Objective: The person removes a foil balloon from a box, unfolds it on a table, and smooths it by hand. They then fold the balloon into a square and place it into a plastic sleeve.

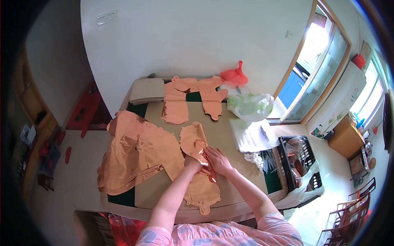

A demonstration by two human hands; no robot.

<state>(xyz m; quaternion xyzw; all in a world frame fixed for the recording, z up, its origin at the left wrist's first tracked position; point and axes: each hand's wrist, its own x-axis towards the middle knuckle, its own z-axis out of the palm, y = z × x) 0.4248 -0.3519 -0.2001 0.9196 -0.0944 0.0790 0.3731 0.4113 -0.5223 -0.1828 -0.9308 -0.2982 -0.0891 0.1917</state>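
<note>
A flat rose-gold foil balloon lies lengthwise in front of me, with a shiny, crumpled fold near its middle. My left hand is at that fold, its fingers mostly hidden by the foil. From the right, my right hand lies on the same balloon with its fingers stretched out, close to the left hand. A larger wrinkled foil sheet of the same colour spreads to the left, its edge next to the balloon. Further back are more flat foil balloons.
Grey-brown cardboard covers much of the table. A stack of flat board stands back left. To the right are a red bag, a whitish plastic bag, clear plastic packets, white string and a black crate.
</note>
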